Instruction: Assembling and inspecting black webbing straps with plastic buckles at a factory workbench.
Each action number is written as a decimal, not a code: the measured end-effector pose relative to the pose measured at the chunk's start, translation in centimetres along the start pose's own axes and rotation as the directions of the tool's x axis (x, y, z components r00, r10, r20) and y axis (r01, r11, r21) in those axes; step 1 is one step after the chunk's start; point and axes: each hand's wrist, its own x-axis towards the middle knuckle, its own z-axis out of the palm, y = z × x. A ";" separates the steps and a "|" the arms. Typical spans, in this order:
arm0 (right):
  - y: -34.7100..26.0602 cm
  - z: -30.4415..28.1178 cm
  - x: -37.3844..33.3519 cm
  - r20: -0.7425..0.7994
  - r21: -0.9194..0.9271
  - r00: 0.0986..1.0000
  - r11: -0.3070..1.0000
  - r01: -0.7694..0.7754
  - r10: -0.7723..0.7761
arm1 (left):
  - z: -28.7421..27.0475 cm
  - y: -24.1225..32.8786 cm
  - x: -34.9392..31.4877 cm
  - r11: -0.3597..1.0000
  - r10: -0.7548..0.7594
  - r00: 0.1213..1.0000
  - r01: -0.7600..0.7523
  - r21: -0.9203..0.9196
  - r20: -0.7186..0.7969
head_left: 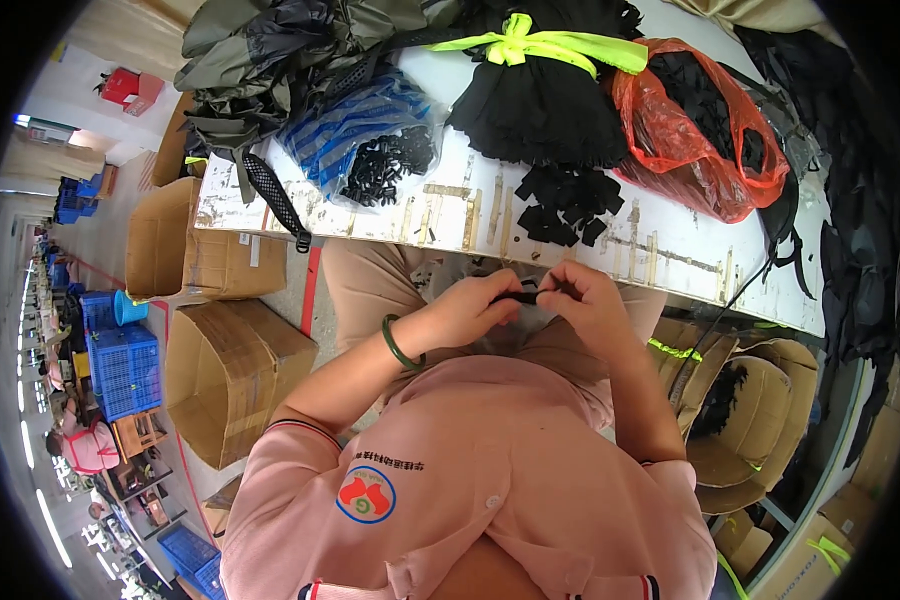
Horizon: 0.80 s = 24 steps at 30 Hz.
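Observation:
My left hand (472, 308), with a dark green bangle on its wrist, is closed in a pinch on one end of a small black strip (518, 297). My right hand (587, 303) grips the other end with bent fingers. Both hands are above my lap, just in front of the table's near edge; whether a second small part is between the fingers is hidden. Beyond them on the white table (370, 226) lies a loose pile of short black strap pieces (567, 205). A clear bag of small black buckles (388, 165) sits to its left.
A bundle of black strips (535, 110) tied with a neon yellow band (515, 42) and a red plastic bag (705, 175) of black pieces occupy the table. Dark backpacks (255, 85) are piled far left. Cardboard boxes (235, 375) stand on both sides.

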 end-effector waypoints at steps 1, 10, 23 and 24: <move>0.1 -0.4 0.1 0.205 0.289 0.955 0.919 -0.268 0.214 | 0.4 -0.1 0.1 1.000 0.015 1.000 -0.015 -0.010 0.023; -3.0 -3.5 -0.4 0.176 0.879 0.980 0.435 -0.197 0.088 | 1.5 -10.0 -0.8 0.996 -0.081 0.995 0.080 0.038 0.051; 1.0 4.8 -0.8 0.126 0.058 0.992 0.998 -0.015 0.008 | -12.2 2.9 10.9 0.759 0.325 0.739 0.168 0.629 -0.590; 1.7 4.5 -0.8 0.122 0.059 0.992 0.998 -0.017 0.009 | -12.3 2.6 10.6 0.751 0.336 0.748 0.155 0.642 -0.573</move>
